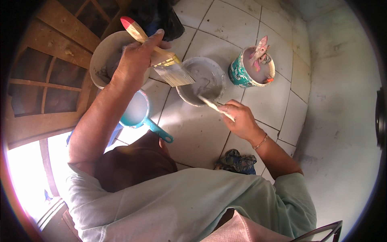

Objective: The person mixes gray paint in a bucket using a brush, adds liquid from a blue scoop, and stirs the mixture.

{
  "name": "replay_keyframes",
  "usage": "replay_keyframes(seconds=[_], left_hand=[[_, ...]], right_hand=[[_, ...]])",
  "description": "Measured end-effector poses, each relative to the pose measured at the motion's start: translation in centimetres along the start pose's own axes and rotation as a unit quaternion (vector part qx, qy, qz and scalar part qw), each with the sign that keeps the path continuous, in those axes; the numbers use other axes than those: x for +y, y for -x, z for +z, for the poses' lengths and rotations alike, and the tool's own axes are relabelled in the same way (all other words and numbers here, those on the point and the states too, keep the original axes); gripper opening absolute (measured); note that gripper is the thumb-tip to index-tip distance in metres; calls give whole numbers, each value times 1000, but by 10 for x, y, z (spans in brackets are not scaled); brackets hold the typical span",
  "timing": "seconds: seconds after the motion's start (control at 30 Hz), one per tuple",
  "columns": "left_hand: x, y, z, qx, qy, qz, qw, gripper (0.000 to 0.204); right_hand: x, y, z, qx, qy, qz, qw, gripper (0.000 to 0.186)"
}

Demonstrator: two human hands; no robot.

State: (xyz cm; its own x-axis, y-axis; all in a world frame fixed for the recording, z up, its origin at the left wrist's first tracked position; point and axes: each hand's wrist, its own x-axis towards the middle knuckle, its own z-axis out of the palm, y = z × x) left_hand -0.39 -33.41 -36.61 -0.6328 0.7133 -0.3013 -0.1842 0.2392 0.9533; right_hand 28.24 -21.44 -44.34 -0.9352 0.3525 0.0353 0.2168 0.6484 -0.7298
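My left hand (143, 52) is closed around a wide paintbrush (133, 30) with a red-tipped wooden handle, its pale bristles over the rim of a grey bowl (217, 74) that holds grey paste. My right hand (238, 119) grips a pale stick (211, 105), whose far end dips into the paste. Behind my left hand is a large off-white bucket (98, 64) with contents mostly hidden by my arm. A blue long-handled dipper (159, 131) with pale liquid sits below the bowl, to its left.
A teal bucket (240, 76) with murky liquid and several tools stands right of the bowl on white tiles (189, 137). A black bag (161, 18) lies behind, dark crumpled material (236, 163) near my knees. A wooden paned panel (50, 101) is at left, a pale wall (338, 121) at right.
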Motion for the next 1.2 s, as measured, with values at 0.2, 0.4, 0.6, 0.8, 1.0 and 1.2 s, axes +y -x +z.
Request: replay_keyframes(seconds=[0.2,0.4,0.6,0.8,1.0,1.2], left_hand=[[9,5,8,-3,-20,-3,1000,44],[7,1,15,-10,-26,-1,1000,45],[5,-4,16,18,-10,-11,1000,44],[4,-11,21,-4,-7,-6,1000,42],[8,-11,20,41,9,-9,999,44],[7,-13,24,-12,-17,-8,1000,46]], right_hand=[[36,-22,8,123,26,-3,992,23],[25,-7,26,100,2,-29,995,24],[40,-6,-19,139,54,6,989,23],[26,5,11,92,16,-1,996,25],[41,-4,-8,112,29,21,993,24],[23,3,6,31,-9,-17,999,22]])
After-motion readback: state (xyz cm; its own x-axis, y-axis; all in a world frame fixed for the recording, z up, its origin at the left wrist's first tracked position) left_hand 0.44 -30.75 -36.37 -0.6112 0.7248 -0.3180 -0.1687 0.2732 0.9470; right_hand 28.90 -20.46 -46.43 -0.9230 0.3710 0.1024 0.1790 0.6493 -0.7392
